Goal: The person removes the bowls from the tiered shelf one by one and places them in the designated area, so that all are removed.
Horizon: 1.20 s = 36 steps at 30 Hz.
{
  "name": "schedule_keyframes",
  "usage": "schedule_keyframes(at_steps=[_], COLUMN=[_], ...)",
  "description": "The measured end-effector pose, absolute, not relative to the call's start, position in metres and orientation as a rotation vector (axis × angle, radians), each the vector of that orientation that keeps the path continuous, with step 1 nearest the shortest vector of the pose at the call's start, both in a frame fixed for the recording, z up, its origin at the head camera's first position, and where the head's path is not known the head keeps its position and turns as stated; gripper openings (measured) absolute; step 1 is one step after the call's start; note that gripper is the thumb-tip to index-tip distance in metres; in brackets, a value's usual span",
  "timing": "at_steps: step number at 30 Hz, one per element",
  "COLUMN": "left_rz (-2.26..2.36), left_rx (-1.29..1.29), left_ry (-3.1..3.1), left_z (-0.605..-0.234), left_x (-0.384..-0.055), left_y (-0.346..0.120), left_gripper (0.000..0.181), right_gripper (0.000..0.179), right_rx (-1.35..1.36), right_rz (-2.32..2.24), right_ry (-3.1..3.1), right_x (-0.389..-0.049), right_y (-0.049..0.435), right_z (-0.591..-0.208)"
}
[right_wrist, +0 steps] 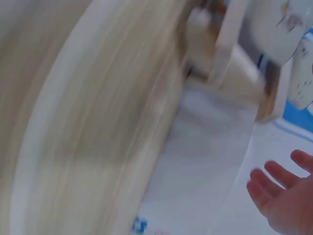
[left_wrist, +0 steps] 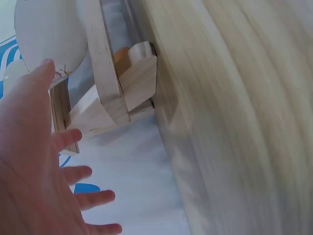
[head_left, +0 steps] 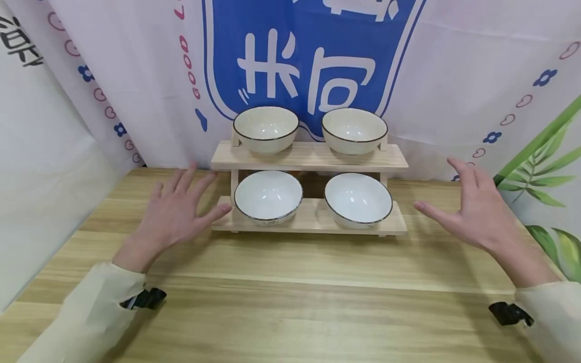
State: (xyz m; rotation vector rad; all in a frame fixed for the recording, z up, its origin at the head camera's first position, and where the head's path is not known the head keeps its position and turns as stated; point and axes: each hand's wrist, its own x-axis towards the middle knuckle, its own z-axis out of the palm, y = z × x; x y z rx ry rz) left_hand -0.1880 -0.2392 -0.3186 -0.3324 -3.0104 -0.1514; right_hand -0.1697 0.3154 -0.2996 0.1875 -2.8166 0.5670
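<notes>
A two-tier wooden rack [head_left: 308,157] stands at the back of the table, with two bowls on each tier. On the upper tier are a left bowl [head_left: 267,131] and a right bowl [head_left: 355,132], both cream with dark rims. Below them sit a lower left bowl [head_left: 269,197] and a lower right bowl [head_left: 358,200], white inside. My left hand [head_left: 174,214] hovers left of the rack, fingers spread, thumb near the lower left bowl. On the other side, my right hand [head_left: 476,209] is held apart from the rack with its thumb extended toward it. Neither hand holds anything.
The wooden table [head_left: 308,302] stretches in front of the rack. Behind hangs a white cloth [head_left: 145,65] with a blue printed panel. Green printed leaves [head_left: 540,176] mark the right side, and a white surface [head_left: 41,201] borders the table at left.
</notes>
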Motion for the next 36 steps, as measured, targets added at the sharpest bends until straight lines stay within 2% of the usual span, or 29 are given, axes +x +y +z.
schedule_keyframes(at_steps=[6, 9, 16, 26, 31, 36], left_rz=[-0.313, -0.386, -0.564, -0.616, -0.637, -0.675], left_rx=[-0.448, -0.473, -0.517, -0.543, -0.529, -0.489], left_ry=[-3.024, -3.037, -3.087, -3.102, -3.102, -3.104], left_z=[-0.322, -0.323, -0.327, -0.334, -0.335, -0.335], left_x=[-0.183, -0.184, -0.184, -0.188, -0.189, -0.189], left_y=[-0.232, -0.230, -0.228, -0.228, -0.228, -0.228], left_gripper=[0.091, 0.092, 0.097, 0.100, 0.093, 0.087], right_gripper=[0.096, 0.094, 0.116, 0.126, 0.142, 0.149], right_rx=[0.262, 0.282, 0.279, 0.255, 0.225, 0.198], right_rz=[1.217, 1.388, 1.412, 1.445, 1.379, 1.267], right_ry=[-2.764, -2.820, -2.906, -2.849, -2.850, -2.877], right_x=[-0.160, -0.161, -0.169, -0.172, -0.172, -0.172], right_y=[0.278, 0.265, 0.239, 0.213, 0.203, 0.199], right_z=[-0.301, -0.302, -0.305, -0.308, -0.312, -0.313])
